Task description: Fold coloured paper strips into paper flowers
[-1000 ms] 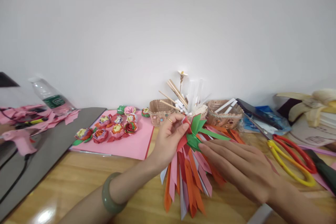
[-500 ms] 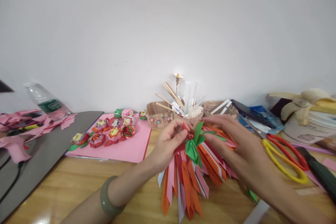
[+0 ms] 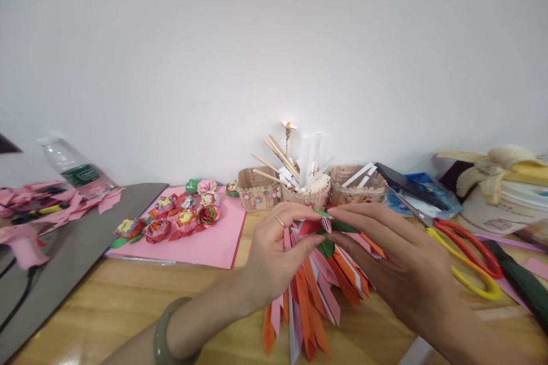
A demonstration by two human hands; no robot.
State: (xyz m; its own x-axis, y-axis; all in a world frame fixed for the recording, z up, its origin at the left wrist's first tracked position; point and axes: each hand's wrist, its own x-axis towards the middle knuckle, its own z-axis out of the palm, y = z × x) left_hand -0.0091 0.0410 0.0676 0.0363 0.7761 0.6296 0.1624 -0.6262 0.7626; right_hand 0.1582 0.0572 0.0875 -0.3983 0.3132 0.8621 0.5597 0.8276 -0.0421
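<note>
A small piece of folded green and red paper (image 3: 326, 246) is held between my two hands, near the middle of the view. My left hand (image 3: 276, 251) pinches its red part between thumb and fingers; a ring and a green bangle show on this hand and wrist. My right hand (image 3: 396, 251) closes on its green leaf-like part from the other side, thumb below and fingers above. Beneath the hands, long folded strips (image 3: 314, 319) in orange, pink and white fan out over the wooden table (image 3: 214, 319).
Folded paper flowers (image 3: 187, 219) lie on a pink sheet (image 3: 214, 248). Small baskets (image 3: 259, 197) with sticks stand by the wall. Scissors (image 3: 468, 251) and a banana peel (image 3: 492, 177) are right; a bottle (image 3: 77, 165) and pink glue gun (image 3: 23, 245) are left.
Both hands have come closer together around the folded paper. The green part has turned and is now mostly hidden by the fingers. My right hand has moved down and closed on it.
</note>
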